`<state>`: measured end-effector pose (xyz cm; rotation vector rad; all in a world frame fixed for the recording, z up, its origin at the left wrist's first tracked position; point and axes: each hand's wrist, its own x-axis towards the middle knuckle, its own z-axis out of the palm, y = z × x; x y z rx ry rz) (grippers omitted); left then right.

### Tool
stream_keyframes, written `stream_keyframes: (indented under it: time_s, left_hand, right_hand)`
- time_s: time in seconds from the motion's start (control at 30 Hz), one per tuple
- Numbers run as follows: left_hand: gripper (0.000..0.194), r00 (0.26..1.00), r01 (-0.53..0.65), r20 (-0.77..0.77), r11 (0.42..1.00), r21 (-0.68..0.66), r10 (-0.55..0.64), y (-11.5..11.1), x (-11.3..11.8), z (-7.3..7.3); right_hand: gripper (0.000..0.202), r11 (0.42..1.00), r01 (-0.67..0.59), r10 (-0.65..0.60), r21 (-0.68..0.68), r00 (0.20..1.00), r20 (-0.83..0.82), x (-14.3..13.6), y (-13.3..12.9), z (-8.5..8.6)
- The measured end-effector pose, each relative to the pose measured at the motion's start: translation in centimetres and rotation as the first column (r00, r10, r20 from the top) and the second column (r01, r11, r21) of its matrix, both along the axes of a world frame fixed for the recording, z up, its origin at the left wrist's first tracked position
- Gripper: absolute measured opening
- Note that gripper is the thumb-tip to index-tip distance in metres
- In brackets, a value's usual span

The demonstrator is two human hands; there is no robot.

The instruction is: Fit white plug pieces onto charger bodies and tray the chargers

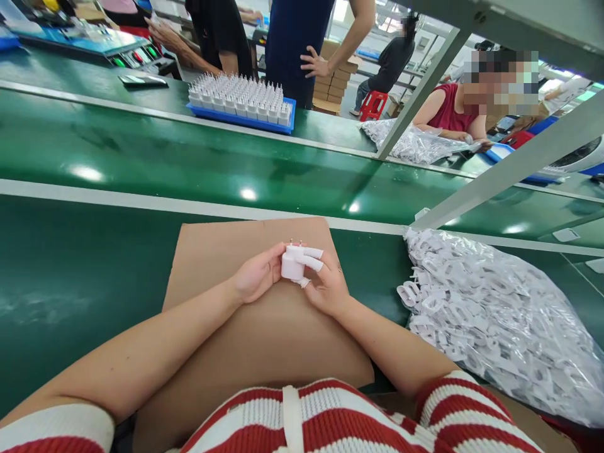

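A white plug-in charger [292,264] with two metal pins pointing away from me is held between both hands, above a sheet of brown cardboard [226,352]. My left hand [259,274] is closed on its left side, thumb along the top edge. From the right, my right hand [328,283] grips the charger; white covers wrap several of its fingertips. To the right of my hands lies a clear plastic bag [500,321] full of small white plastic parts, some spilling from its open left end.
Beyond a green conveyor belt [189,167] stands a blue tray [240,119] packed with white chargers, pins up. A phone [143,82] lies left of it. A slanting metal post [509,163] crosses the right side. Several people are across the line, one beside another plastic bag [415,141].
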<state>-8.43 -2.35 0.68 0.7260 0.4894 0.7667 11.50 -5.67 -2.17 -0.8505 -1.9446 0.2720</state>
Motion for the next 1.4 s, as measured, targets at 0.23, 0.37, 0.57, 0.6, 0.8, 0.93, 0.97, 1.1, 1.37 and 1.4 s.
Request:
stream_keyframes:
  time_s: [0.23, 0.37, 0.57, 0.6, 0.8, 0.93, 0.97, 1.1, 1.37, 1.4]
  left_hand:
    - [0.039, 1.000, -0.009, 0.003, 0.997, -0.083, 0.009, -0.9, 0.0, 0.4]
    - [0.042, 0.999, -0.034, 0.027, 0.994, -0.106, 0.037, -1.1, 0.0, 0.4]
    - [0.045, 0.994, -0.079, -0.068, 0.996, 0.039, 0.081, -1.2, 0.2, 0.3]
    - [0.049, 0.988, -0.098, -0.108, 0.989, 0.112, 0.111, -1.4, 0.2, 0.1]
    - [0.059, 0.880, -0.101, -0.336, 0.824, 0.557, 0.336, -1.8, 0.1, -1.0]
    - [0.061, 0.836, -0.047, -0.375, 0.731, 0.680, 0.402, -1.7, -0.1, -1.1]
    - [0.062, 0.831, -0.032, -0.375, 0.708, 0.706, 0.412, -1.6, -0.1, -1.1]
    - [0.067, 0.837, -0.031, -0.344, 0.666, 0.745, 0.425, -1.4, -0.1, -1.2]
    - [0.055, 0.729, 0.028, -0.470, 0.664, 0.747, 0.498, -1.1, -0.6, -1.0]
    - [0.048, 0.691, 0.063, -0.503, 0.650, 0.757, 0.519, -1.0, -0.7, -0.9]
  right_hand:
    - [0.068, 0.996, -0.007, 0.012, -0.089, 0.999, 0.050, -0.4, -0.4, -0.3]
    - [0.069, 0.996, -0.014, 0.019, -0.086, 0.998, 0.064, -0.4, -0.5, -0.3]
    - [0.065, 0.989, 0.084, -0.083, -0.124, 0.996, 0.019, -0.2, -0.3, -1.1]
    - [0.063, 0.986, 0.100, -0.102, -0.130, 0.995, -0.009, -0.1, -0.2, -1.2]
    - [0.048, 0.984, 0.104, -0.115, -0.146, 0.991, -0.069, 0.1, 0.4, -0.7]
    - [0.038, 0.990, 0.093, -0.103, -0.110, 0.991, -0.088, -0.1, 0.4, -0.2]
    - [0.035, 0.990, 0.095, -0.104, -0.101, 0.991, -0.089, -0.1, 0.4, -0.1]
    - [0.031, 0.988, 0.115, -0.121, -0.105, 0.991, -0.056, -0.1, 0.3, -0.2]
    - [0.028, 0.989, 0.117, -0.120, -0.087, 0.992, -0.026, -0.2, 0.5, 0.1]
    - [0.027, 0.989, 0.123, -0.124, -0.088, 0.992, -0.003, -0.2, 0.6, 0.1]
